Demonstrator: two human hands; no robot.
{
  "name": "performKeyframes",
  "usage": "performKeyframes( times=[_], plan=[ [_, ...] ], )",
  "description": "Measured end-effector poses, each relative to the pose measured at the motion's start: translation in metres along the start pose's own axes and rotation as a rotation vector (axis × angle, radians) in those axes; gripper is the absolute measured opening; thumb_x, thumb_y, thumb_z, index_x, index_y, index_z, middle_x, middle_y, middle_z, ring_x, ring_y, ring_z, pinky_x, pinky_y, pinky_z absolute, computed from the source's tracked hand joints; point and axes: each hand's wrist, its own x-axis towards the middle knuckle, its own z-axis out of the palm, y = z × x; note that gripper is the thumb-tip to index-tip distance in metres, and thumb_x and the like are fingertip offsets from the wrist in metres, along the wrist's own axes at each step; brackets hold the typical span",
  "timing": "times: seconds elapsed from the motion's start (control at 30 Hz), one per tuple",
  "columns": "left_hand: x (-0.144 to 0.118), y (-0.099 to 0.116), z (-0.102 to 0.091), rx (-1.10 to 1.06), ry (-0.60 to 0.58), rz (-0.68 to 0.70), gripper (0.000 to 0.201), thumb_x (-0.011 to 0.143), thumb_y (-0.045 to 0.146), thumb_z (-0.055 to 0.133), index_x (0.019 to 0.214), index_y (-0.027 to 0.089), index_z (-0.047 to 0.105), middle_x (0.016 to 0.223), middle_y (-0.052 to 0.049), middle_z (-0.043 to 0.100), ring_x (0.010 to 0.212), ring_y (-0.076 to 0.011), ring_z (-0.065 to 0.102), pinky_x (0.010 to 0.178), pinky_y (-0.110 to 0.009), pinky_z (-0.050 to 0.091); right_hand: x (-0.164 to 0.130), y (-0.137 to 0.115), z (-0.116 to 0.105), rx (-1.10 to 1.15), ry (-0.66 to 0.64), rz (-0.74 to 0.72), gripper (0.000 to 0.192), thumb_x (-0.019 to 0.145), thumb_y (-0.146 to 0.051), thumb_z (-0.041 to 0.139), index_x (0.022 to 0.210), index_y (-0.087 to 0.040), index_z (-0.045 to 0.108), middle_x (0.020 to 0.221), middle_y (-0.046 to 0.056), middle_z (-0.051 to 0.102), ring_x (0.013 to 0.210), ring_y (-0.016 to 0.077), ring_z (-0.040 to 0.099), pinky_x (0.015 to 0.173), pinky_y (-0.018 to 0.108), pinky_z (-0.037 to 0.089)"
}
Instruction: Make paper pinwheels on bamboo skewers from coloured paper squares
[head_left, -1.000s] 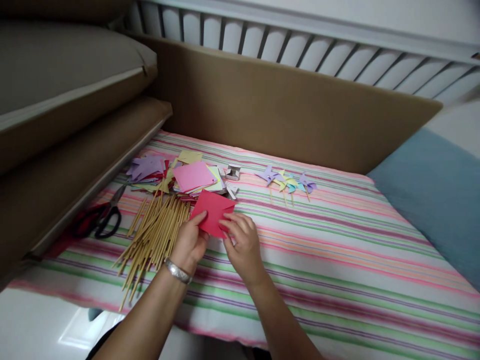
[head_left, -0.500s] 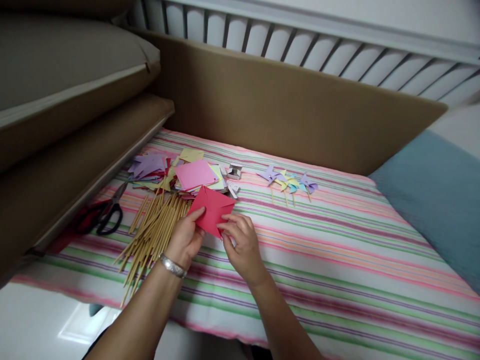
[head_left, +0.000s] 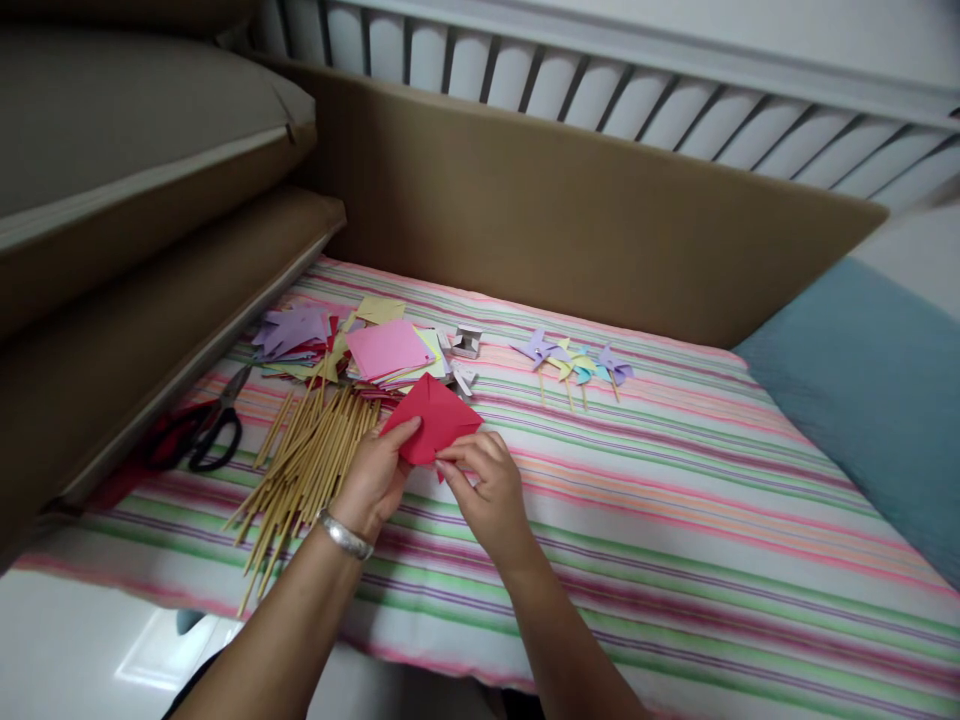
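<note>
A red paper square (head_left: 435, 418) is pinched between both hands just above the striped cloth (head_left: 675, 520). My left hand (head_left: 375, 478), with a silver bracelet on the wrist, grips its near left edge. My right hand (head_left: 486, 490) pinches its near right edge, where a flap is folded. A heap of wooden sticks (head_left: 307, 470) lies directly left of my left hand. Behind the red square sits a stack of coloured paper squares (head_left: 386, 352) with a pink one on top.
Black-handled scissors (head_left: 202, 430) lie at the far left by the brown cushions (head_left: 150, 300). Several small finished paper pinwheels (head_left: 574, 365) lie behind to the right. A small grey box (head_left: 466, 342) sits near the paper stack. A blue pillow (head_left: 877, 390) is at right.
The red square has been turned a little and folded flatter between my fingers. My hands stayed in nearly the same place.
</note>
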Motion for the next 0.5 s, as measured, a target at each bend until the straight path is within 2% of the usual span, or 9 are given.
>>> performKeyframes(
  times=[0.23,0.5],
  plan=[
    [-0.008,-0.007,0.010,0.108,-0.010,0.011,0.020,0.054,0.016,0.076,0.072,0.011,0.068,0.065,-0.004,0.070,0.057,-0.0131,0.061,0.057,-0.023,0.048,0.002,0.003,0.000,0.083,0.059,0.266,0.004,0.074,-0.022,0.063,0.070,-0.021,0.063,0.069,-0.001,0.060,0.067,0.0144,0.054,0.063,0.027,0.044],
    [-0.010,-0.011,0.012,0.188,-0.009,0.005,0.025,0.052,0.021,0.077,0.072,0.011,0.067,0.065,-0.005,0.068,0.055,-0.0145,0.060,0.054,-0.025,0.048,0.003,0.008,0.000,0.093,0.077,0.388,0.010,0.075,-0.028,0.058,0.070,-0.020,0.063,0.070,0.000,0.063,0.064,0.0141,0.056,0.061,0.026,0.044]
  ],
)
